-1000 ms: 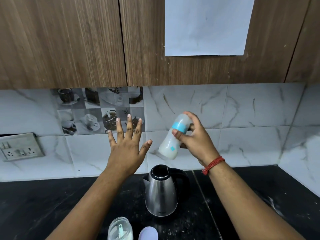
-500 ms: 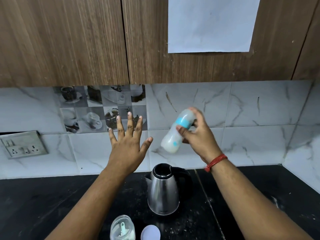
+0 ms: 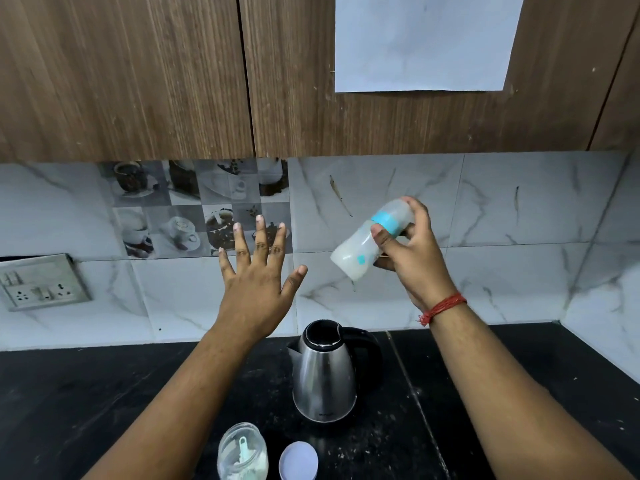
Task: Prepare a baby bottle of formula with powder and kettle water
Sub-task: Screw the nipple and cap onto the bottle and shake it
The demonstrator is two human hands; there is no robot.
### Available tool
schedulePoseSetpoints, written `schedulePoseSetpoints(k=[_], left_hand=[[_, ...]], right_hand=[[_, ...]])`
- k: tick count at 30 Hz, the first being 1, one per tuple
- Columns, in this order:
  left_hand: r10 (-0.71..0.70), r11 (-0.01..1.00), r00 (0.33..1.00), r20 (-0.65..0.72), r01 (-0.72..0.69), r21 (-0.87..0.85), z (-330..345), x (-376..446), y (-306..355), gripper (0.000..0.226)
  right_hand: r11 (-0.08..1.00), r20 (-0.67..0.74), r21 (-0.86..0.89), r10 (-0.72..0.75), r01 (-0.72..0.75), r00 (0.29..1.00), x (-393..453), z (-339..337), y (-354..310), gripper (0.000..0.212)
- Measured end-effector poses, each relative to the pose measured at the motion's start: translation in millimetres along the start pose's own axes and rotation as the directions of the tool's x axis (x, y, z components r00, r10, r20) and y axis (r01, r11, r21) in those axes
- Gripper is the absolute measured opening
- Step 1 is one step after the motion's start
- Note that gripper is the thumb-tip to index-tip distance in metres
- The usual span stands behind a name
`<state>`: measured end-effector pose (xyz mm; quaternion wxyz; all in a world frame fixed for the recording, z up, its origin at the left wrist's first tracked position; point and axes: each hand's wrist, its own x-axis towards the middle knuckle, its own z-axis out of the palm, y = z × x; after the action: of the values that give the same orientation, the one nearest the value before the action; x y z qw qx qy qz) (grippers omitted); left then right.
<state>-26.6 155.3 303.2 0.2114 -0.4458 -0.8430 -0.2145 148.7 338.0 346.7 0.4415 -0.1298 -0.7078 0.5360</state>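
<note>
My right hand (image 3: 414, 258) grips a capped baby bottle (image 3: 360, 247) with a blue collar, held in the air and tilted, its base pointing down-left; milky liquid fills the lower part. My left hand (image 3: 258, 285) is raised to the left of it, fingers spread and straight, touching nothing. Below them a steel kettle (image 3: 323, 379) with a black handle stands open on the black counter (image 3: 86, 393). A clear powder jar (image 3: 242, 453) with a scoop inside sits open at the front edge, its white lid (image 3: 298, 460) beside it.
Wooden wall cabinets (image 3: 138, 74) hang overhead, with a white paper sheet (image 3: 426, 39) stuck to one door. A socket plate (image 3: 41, 282) sits on the marble-tiled wall at left. The side wall closes the counter at right.
The bottle in my right hand has swung slightly, shifting rightward and tilting more across the frames. My left hand stays raised and spread.
</note>
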Motion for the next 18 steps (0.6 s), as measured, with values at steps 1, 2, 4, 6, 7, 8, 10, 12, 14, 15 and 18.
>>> schedulePoseSetpoints(k=[1,2,4,6,7,8,10,12,14,15,18], left_hand=[[-0.005,1.000,1.000,0.002,0.005,0.001,0.6,-0.7,0.7,0.078],[-0.005,1.000,1.000,0.007,0.005,0.011,1.2,-1.7,1.5,0.078],[0.001,1.000,1.000,0.018,-0.002,0.022,2.6,-3.8,3.4,0.079],[0.004,1.000,1.000,0.020,-0.004,0.006,3.5,-4.9,4.6,0.079],[0.006,1.000,1.000,0.018,-0.006,-0.003,4.0,-5.5,5.4,0.079],[0.012,1.000,1.000,0.013,-0.012,-0.010,3.9,-5.7,6.4,0.079],[0.023,1.000,1.000,0.013,-0.023,-0.018,4.4,-6.8,7.2,0.078],[0.022,0.999,1.000,0.016,-0.021,-0.030,6.2,-8.0,7.0,0.078],[0.013,0.999,0.999,0.029,-0.011,-0.047,8.6,-9.4,7.1,0.078],[0.010,0.998,0.999,0.043,-0.008,-0.055,10.6,-10.2,7.6,0.078],[0.014,0.998,0.997,0.076,-0.009,-0.058,17.6,-15.9,9.5,0.078]], right_hand=[[1.000,0.018,0.022,0.011,-0.012,1.000,-1.3,0.2,-0.2,0.058],[1.000,0.064,0.007,0.017,-0.018,0.998,-3.1,1.3,0.1,0.058],[1.000,0.129,-0.016,0.022,-0.020,0.991,-7.5,4.1,2.2,0.061],[1.000,0.133,0.008,0.027,-0.028,0.991,-11.1,7.8,3.2,0.064],[0.999,0.134,0.018,0.028,-0.030,0.991,-12.1,8.5,3.9,0.064],[0.999,0.134,0.022,0.025,-0.028,0.991,-12.2,9.0,4.1,0.065],[0.999,0.136,0.034,0.030,-0.035,0.990,-13.0,9.1,5.2,0.065],[0.998,0.137,0.042,0.043,-0.049,0.990,-14.0,9.2,8.7,0.065],[0.997,0.140,0.044,0.055,-0.061,0.989,-14.9,9.9,13.0,0.065],[0.997,0.139,0.047,0.058,-0.065,0.989,-15.1,10.3,15.5,0.065],[0.995,0.135,0.053,0.078,-0.085,0.988,-18.8,11.0,22.0,0.065]])
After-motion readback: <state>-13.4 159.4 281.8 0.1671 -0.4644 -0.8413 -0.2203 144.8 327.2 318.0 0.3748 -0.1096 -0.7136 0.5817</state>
